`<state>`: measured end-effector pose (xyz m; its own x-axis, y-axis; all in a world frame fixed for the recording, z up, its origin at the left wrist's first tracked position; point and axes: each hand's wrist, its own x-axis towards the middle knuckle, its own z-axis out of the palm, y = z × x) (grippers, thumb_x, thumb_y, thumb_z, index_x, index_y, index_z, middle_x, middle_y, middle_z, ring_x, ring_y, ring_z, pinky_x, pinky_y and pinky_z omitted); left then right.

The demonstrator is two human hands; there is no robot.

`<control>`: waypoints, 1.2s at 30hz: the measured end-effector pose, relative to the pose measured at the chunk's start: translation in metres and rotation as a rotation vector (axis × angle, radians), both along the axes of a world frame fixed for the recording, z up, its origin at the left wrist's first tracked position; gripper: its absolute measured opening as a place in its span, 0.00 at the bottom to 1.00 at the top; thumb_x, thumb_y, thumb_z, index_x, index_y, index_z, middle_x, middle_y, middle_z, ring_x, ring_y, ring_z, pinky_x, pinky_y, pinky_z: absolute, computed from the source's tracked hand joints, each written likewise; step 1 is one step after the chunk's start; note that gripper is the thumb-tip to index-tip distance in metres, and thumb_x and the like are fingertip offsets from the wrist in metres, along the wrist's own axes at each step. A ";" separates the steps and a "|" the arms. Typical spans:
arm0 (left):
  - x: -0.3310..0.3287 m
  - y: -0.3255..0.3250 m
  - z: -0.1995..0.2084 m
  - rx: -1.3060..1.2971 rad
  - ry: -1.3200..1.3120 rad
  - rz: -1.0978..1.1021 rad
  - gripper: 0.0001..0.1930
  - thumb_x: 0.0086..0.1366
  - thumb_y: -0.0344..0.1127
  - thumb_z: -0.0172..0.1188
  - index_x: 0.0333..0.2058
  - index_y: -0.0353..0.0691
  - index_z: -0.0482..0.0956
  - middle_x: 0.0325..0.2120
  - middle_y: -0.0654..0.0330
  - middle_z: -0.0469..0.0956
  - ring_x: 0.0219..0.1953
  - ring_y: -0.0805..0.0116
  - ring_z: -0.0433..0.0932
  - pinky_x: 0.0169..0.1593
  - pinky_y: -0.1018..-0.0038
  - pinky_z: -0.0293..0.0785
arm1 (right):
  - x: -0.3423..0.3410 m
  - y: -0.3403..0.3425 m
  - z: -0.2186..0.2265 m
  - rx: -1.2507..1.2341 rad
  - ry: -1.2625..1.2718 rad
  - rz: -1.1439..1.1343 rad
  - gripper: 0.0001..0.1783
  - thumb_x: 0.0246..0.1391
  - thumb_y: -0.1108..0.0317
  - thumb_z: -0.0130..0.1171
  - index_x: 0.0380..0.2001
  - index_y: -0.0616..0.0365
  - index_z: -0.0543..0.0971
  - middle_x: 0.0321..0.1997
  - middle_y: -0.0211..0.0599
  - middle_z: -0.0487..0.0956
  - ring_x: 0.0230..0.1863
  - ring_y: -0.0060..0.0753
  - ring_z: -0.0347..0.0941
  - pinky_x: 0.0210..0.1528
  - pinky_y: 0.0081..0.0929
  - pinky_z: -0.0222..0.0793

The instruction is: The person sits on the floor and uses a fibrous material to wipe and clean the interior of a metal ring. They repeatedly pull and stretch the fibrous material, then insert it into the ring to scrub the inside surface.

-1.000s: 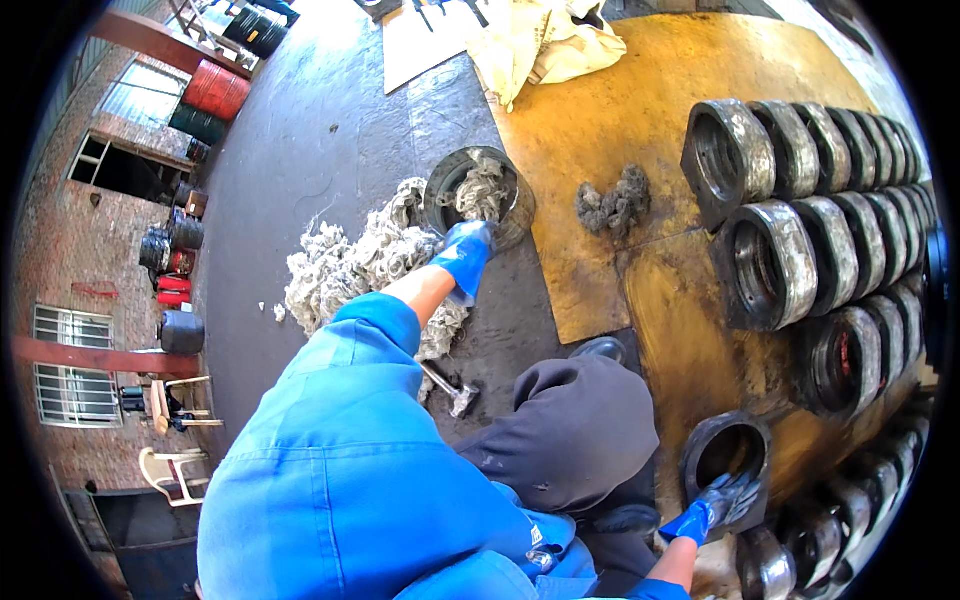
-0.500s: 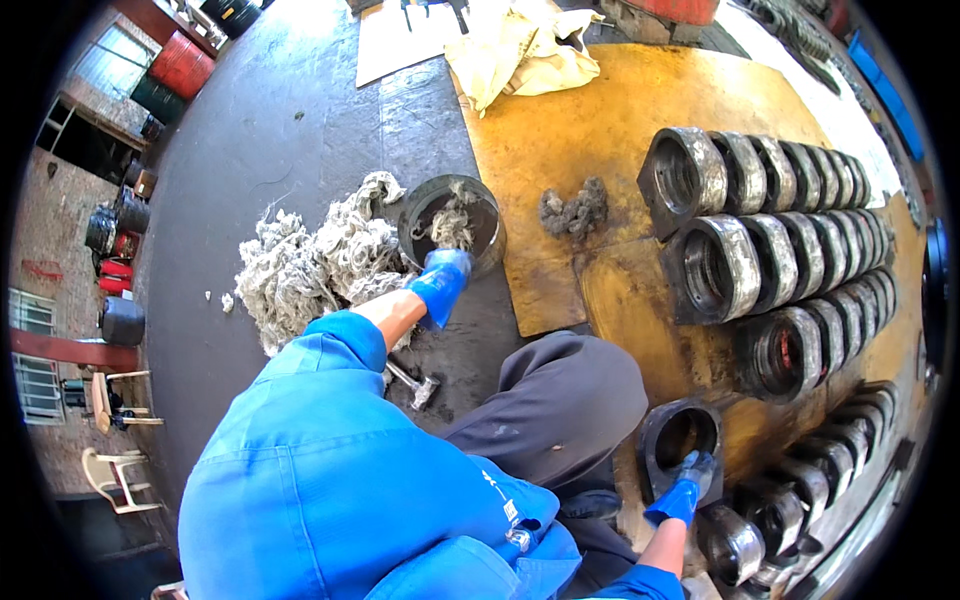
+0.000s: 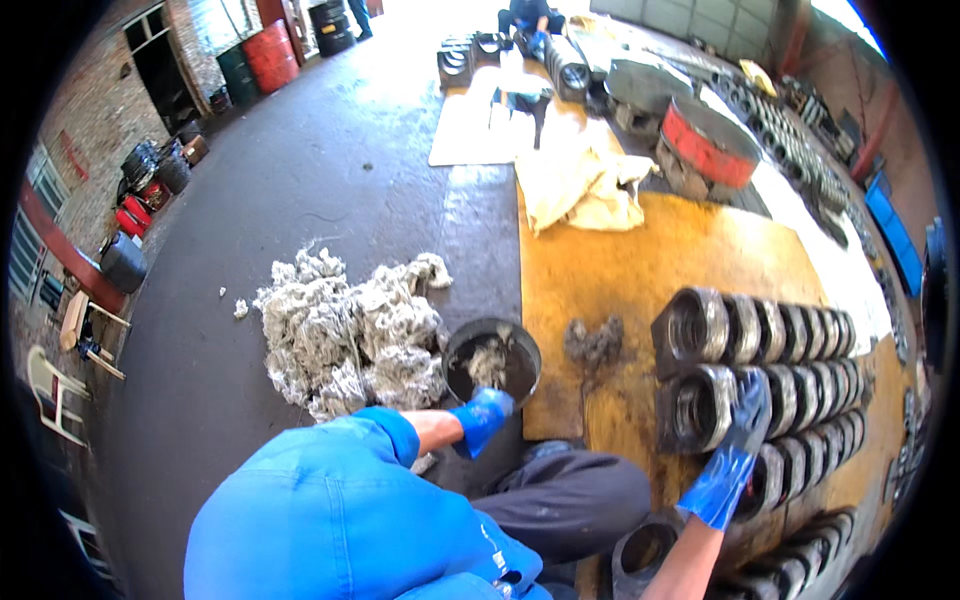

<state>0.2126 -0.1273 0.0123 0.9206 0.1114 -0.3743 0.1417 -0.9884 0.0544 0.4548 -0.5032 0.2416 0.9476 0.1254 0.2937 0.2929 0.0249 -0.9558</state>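
Note:
My left hand (image 3: pixel 489 405), in a blue glove, reaches into a round dark bucket (image 3: pixel 534 362) at its near rim, closed on a grey wad of cotton waste (image 3: pixel 488 362). The fingertips are partly hidden. Left of the bucket lies a large heap of pale cotton waste (image 3: pixel 340 330). My right hand (image 3: pixel 748 415), also gloved, rests against the front metal ring housing (image 3: pixel 690 410) of the second row, its fingers stretched out along the gap behind it. A single ring housing (image 3: pixel 640 552) stands by my knee, partly covered by my right forearm.
Rows of ring housings (image 3: pixel 690 328) stand on the yellow-brown sheet (image 3: pixel 680 240) at right. A dark wad (image 3: pixel 594 342) lies beside the bucket. Beyond are a cream sack (image 3: pixel 590 190) and a red drum (image 3: pixel 712 140). Another person (image 3: pixel 530 20) sits at the far end among more housings.
My right hand has moved up and forward from the single housing by my knee to the second row. My left hand stays at the bucket with the wad. The view has tilted up.

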 end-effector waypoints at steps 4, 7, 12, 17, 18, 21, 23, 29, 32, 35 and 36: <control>0.002 0.001 0.027 -0.160 0.156 0.107 0.11 0.57 0.41 0.63 0.36 0.45 0.85 0.35 0.56 0.84 0.37 0.54 0.84 0.37 0.57 0.79 | 0.046 0.150 0.059 0.210 0.152 0.548 0.30 0.68 0.54 0.40 0.69 0.55 0.58 0.71 0.37 0.63 0.64 0.35 0.66 0.59 0.34 0.68; 0.001 0.018 0.056 -0.416 0.031 0.281 0.17 0.58 0.46 0.62 0.40 0.42 0.83 0.39 0.50 0.83 0.43 0.49 0.81 0.45 0.56 0.77 | -0.021 0.280 0.060 0.210 0.093 0.467 0.25 0.67 0.57 0.46 0.63 0.55 0.67 0.59 0.35 0.71 0.53 0.27 0.70 0.49 0.29 0.71; 0.013 0.047 0.066 -0.414 -0.276 0.293 0.30 0.60 0.50 0.61 0.58 0.43 0.70 0.49 0.47 0.78 0.51 0.47 0.77 0.54 0.57 0.72 | -0.100 0.340 -0.014 0.050 -0.140 0.257 0.23 0.63 0.52 0.52 0.53 0.56 0.77 0.46 0.39 0.80 0.46 0.33 0.77 0.47 0.30 0.74; 0.038 0.049 0.041 -0.154 -0.044 0.279 0.36 0.55 0.43 0.68 0.62 0.47 0.65 0.59 0.44 0.67 0.59 0.40 0.69 0.54 0.45 0.70 | -0.119 0.323 0.026 -0.603 -0.170 0.145 0.21 0.62 0.54 0.53 0.48 0.59 0.80 0.47 0.47 0.82 0.50 0.45 0.79 0.54 0.37 0.73; 0.042 0.056 0.023 -0.172 -0.005 0.281 0.38 0.53 0.41 0.71 0.62 0.47 0.65 0.58 0.44 0.69 0.57 0.40 0.71 0.53 0.44 0.71 | -0.122 0.324 0.030 -0.568 -0.201 0.133 0.21 0.61 0.53 0.54 0.45 0.58 0.81 0.45 0.51 0.82 0.49 0.50 0.78 0.53 0.41 0.73; 0.038 0.068 -0.031 -0.060 0.062 0.071 0.35 0.50 0.43 0.72 0.58 0.48 0.73 0.51 0.48 0.77 0.52 0.50 0.78 0.52 0.57 0.77 | -0.131 0.327 0.042 -0.587 -0.234 0.152 0.20 0.61 0.53 0.54 0.46 0.56 0.81 0.45 0.50 0.82 0.48 0.51 0.79 0.52 0.41 0.73; 0.062 0.057 -0.035 0.027 0.327 0.047 0.29 0.49 0.42 0.72 0.52 0.49 0.79 0.49 0.52 0.80 0.50 0.56 0.80 0.50 0.62 0.78 | -0.128 0.326 0.042 -0.607 -0.222 0.133 0.20 0.61 0.53 0.54 0.47 0.56 0.81 0.44 0.50 0.82 0.48 0.52 0.79 0.52 0.42 0.73; 0.062 0.066 -0.055 -0.039 0.222 0.219 0.23 0.56 0.39 0.66 0.51 0.44 0.77 0.46 0.52 0.80 0.47 0.58 0.79 0.47 0.61 0.78 | -0.131 0.330 0.050 -0.657 -0.235 0.201 0.22 0.61 0.51 0.53 0.47 0.56 0.80 0.45 0.52 0.82 0.48 0.53 0.79 0.52 0.43 0.73; 0.050 0.081 -0.048 -0.361 0.069 0.478 0.20 0.59 0.38 0.63 0.51 0.42 0.76 0.45 0.53 0.80 0.45 0.59 0.79 0.46 0.61 0.77 | -0.130 0.330 0.045 -0.676 -0.219 0.215 0.22 0.61 0.51 0.53 0.47 0.55 0.81 0.44 0.52 0.82 0.47 0.53 0.79 0.52 0.43 0.73; 0.048 0.080 -0.027 -1.422 -0.076 1.005 0.17 0.63 0.36 0.60 0.50 0.39 0.76 0.43 0.53 0.80 0.43 0.59 0.78 0.45 0.61 0.77 | -0.124 0.325 0.037 -0.703 -0.209 0.178 0.21 0.61 0.51 0.53 0.47 0.55 0.81 0.44 0.51 0.82 0.46 0.53 0.79 0.52 0.43 0.74; 0.049 0.077 -0.018 -1.743 -0.083 1.156 0.17 0.64 0.36 0.59 0.50 0.38 0.75 0.42 0.53 0.80 0.43 0.60 0.78 0.44 0.61 0.77 | -0.121 0.324 0.035 -0.693 -0.206 0.178 0.22 0.61 0.51 0.52 0.47 0.55 0.81 0.44 0.51 0.82 0.46 0.53 0.79 0.52 0.43 0.74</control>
